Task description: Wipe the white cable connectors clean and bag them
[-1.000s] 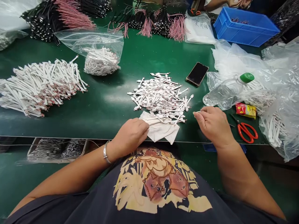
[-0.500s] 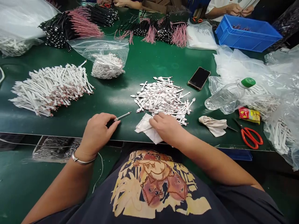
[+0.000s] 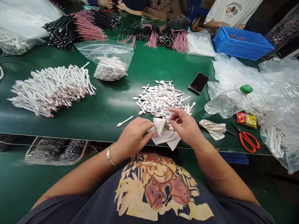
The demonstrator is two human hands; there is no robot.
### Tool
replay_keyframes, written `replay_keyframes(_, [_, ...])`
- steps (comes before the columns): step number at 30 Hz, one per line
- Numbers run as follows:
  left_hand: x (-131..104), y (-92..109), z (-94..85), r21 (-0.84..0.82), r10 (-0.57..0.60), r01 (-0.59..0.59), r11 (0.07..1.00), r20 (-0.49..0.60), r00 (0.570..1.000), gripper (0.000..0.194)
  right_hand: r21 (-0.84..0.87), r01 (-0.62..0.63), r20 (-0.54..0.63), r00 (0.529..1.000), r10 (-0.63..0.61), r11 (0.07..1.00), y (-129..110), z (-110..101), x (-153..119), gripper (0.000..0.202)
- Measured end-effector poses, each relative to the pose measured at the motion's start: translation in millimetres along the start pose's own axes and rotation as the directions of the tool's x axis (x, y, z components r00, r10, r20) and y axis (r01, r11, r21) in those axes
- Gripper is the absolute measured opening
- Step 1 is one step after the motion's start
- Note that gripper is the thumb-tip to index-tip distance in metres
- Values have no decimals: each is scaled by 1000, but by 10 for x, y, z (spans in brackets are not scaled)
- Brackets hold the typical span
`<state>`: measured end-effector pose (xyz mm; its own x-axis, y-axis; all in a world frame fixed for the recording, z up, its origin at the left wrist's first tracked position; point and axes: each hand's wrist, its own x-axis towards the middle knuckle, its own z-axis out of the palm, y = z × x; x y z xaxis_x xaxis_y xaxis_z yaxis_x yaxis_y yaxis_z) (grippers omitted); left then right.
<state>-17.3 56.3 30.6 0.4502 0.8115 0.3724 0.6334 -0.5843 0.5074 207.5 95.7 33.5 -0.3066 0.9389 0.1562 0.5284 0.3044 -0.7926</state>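
A white cloth lies at the table's front edge, with one fold raised between my hands. My left hand is at the cloth's left side, thumb and forefinger apart, nothing held between them. My right hand is at the right side, fingers curled and thumb against the raised fold. Behind the cloth spreads a loose pile of short white cables. One single white cable lies on the table, behind and left of my left hand.
A larger cable heap and a cable bag lie left. To the right are a phone, bottle, rolled cloth with a metal tip and red-handled scissors. A blue bin stands behind.
My left hand has let go of the single cable and moved right to the cloth. My right hand has shifted right, and the cloth has moved right with a fold now raised.
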Motion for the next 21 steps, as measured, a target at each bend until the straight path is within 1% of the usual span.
replay_keyframes(1, [60, 29, 74, -25, 17, -16, 1000, 21, 1000, 21, 114, -55, -50, 997, 61, 992, 27, -8, -32, 35])
replay_keyframes(3, [160, 72, 195, -37, 18, -17, 999, 49, 999, 31, 318, -124, -122, 978, 170, 940, 67, -1, -89, 34])
replay_keyframes(4, [200, 88, 236, -12, 11, -10, 1000, 72, 997, 35, 407, -147, -141, 965, 221, 901, 77, 8, -112, 34])
replay_keyframes(5, [233, 99, 262, 36, -3, 0, 999, 107, 994, 35, 490, -169, -150, 950, 273, 855, 82, 16, -131, 33])
replay_keyframes(7, [277, 111, 273, 167, -54, 21, 986, 191, 980, 22, 638, -214, -125, 919, 374, 740, 74, 22, -163, 30])
replay_keyframes(8, [287, 112, 262, 219, -85, 37, 975, 216, 973, 17, 698, -236, -99, 903, 418, 676, 63, 18, -176, 29])
replay_keyframes(9, [289, 112, 244, 245, -115, 60, 968, 216, 970, 16, 747, -256, -67, 889, 453, 614, 49, 11, -189, 27])
replay_keyframes(10, [284, 112, 222, 237, -133, 86, 968, 193, 972, 16, 782, -274, -34, 878, 477, 560, 34, 4, -203, 25])
replay_keyframes(11, [272, 115, 201, 192, -138, 107, 976, 158, 978, 17, 808, -289, -2, 870, 493, 513, 18, -2, -217, 24])
replay_keyframes(13, [240, 132, 168, 9, -140, 140, 990, 93, 986, 30, 840, -315, 54, 859, 509, 443, -15, -4, -248, 23])
replay_keyframes(14, [224, 145, 160, -108, -154, 163, 981, 82, 985, 36, 848, -326, 78, 857, 510, 418, -31, 0, -264, 23])
replay_keyframes(16, [203, 176, 159, -327, -216, 236, 915, 97, 972, 36, 853, -345, 116, 858, 500, 393, -61, 13, -301, 24])
replay_keyframes(18, [199, 198, 164, -480, -298, 329, 813, 141, 944, 26, 840, -355, 130, 866, 484, 410, -80, 25, -341, 24])
replay_keyframes(19, [203, 201, 166, -536, -331, 373, 757, 178, 927, 22, 823, -354, 120, 873, 473, 444, -84, 29, -362, 23])
replay_keyframes(21, [214, 194, 166, -616, -375, 456, 643, 266, 888, 27, 757, -337, 71, 894, 443, 560, -77, 37, -395, 20])
